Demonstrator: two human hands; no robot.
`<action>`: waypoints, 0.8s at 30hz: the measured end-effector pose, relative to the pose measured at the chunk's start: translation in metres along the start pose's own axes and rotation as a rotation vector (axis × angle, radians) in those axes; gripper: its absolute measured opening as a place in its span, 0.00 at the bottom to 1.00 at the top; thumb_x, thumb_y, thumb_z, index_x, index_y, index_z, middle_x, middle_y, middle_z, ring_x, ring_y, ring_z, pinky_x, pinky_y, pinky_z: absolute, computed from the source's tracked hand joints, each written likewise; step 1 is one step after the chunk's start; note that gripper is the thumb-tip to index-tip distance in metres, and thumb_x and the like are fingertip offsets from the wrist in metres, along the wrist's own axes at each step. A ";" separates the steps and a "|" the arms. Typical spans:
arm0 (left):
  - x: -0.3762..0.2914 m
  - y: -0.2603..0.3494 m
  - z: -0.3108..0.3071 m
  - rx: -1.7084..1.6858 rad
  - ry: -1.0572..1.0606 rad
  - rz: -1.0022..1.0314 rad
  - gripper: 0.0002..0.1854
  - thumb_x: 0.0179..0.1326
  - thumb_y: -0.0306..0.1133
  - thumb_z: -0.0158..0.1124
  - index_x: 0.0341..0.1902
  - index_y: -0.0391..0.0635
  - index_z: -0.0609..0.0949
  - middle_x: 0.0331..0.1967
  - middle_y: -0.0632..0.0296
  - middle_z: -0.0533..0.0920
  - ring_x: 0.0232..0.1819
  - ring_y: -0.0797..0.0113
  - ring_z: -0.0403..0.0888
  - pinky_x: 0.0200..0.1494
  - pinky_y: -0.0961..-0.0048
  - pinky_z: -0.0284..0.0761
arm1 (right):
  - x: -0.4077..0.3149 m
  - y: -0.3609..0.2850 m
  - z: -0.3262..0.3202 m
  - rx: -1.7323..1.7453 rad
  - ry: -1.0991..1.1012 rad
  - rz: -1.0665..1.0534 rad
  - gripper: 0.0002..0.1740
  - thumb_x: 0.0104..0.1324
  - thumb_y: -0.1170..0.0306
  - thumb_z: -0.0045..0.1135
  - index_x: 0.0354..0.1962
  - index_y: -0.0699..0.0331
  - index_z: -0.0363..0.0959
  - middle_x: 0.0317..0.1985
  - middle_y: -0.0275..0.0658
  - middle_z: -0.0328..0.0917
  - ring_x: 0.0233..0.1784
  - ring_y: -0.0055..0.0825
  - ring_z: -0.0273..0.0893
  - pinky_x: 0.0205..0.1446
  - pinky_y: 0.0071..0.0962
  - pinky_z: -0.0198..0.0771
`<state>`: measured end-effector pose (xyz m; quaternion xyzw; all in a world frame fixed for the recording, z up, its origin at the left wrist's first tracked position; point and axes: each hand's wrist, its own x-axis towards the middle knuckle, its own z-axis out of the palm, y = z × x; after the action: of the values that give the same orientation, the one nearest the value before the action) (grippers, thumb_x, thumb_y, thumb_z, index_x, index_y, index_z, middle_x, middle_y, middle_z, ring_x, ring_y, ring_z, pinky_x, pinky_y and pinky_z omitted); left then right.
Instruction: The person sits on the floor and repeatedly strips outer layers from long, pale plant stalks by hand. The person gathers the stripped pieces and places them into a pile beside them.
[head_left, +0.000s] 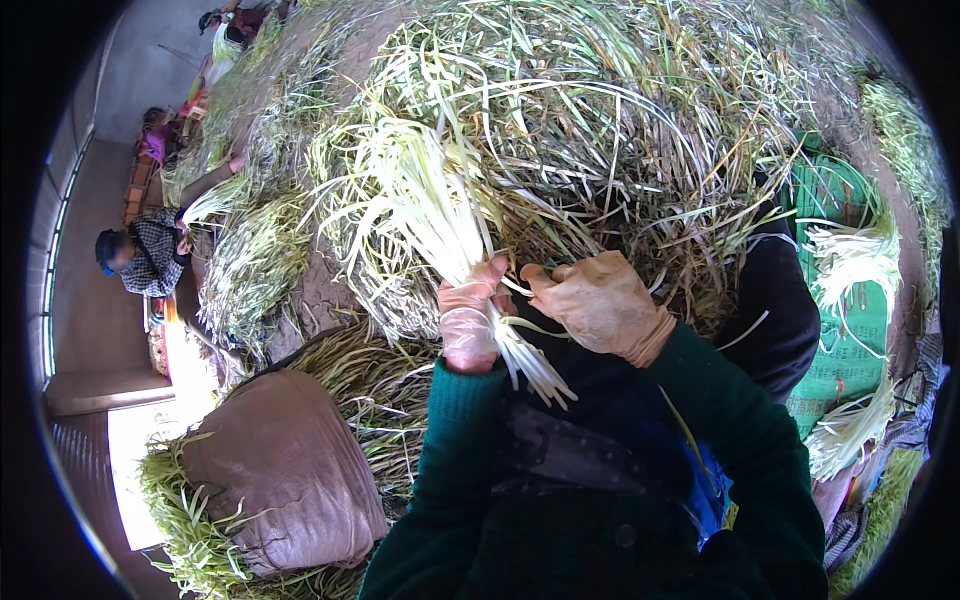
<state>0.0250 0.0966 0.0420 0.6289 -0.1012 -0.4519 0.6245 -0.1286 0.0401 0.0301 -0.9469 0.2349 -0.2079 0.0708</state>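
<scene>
My left hand (472, 319), in a thin pale glove, grips a bunch of pale yellow-green leafy stalks (431, 202), which look like blanched chives. The leaves fan up and away from me, while the white stem ends stick out below the fist towards my lap. Close beside it, my gloved right hand (604, 307) has its fingers curled at a thin pale stalk (517, 287) that runs out from the bunch. Its fingertips are partly hidden. Behind both hands rises a large heap of tangled green and dried brown leaves (637, 142).
At right, a green woven sack (832, 337) with printed writing carries pale bunches (855, 259). A brown cloth-covered bundle (292, 465) stands at lower left on leaves. A person in a checked top (154, 251) sits at left near more leaf piles (255, 270); other people are farther back.
</scene>
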 end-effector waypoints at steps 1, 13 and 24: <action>-0.001 0.000 0.000 -0.010 -0.004 -0.012 0.09 0.54 0.27 0.69 0.35 0.43 0.77 0.13 0.68 0.70 0.11 0.76 0.65 0.13 0.77 0.59 | -0.001 0.001 -0.001 0.015 0.008 0.004 0.17 0.59 0.61 0.52 0.45 0.55 0.72 0.17 0.27 0.69 0.18 0.26 0.73 0.20 0.27 0.65; 0.011 0.011 -0.032 -0.291 -0.074 0.061 0.10 0.56 0.33 0.65 0.34 0.39 0.77 0.09 0.69 0.65 0.09 0.76 0.59 0.13 0.78 0.53 | -0.086 0.085 0.041 -0.132 0.109 0.368 0.08 0.65 0.65 0.49 0.36 0.55 0.76 0.22 0.32 0.75 0.20 0.25 0.74 0.24 0.24 0.71; 0.022 0.016 -0.036 -0.314 -0.148 0.144 0.14 0.57 0.36 0.66 0.36 0.38 0.75 0.08 0.70 0.61 0.09 0.74 0.57 0.14 0.75 0.54 | -0.088 0.103 -0.032 0.940 0.468 1.097 0.16 0.65 0.68 0.55 0.50 0.61 0.73 0.31 0.41 0.81 0.20 0.20 0.77 0.20 0.17 0.67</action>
<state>0.0702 0.1033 0.0397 0.4797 -0.1197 -0.4615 0.7366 -0.2552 -0.0097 0.0034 -0.4958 0.5677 -0.4167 0.5082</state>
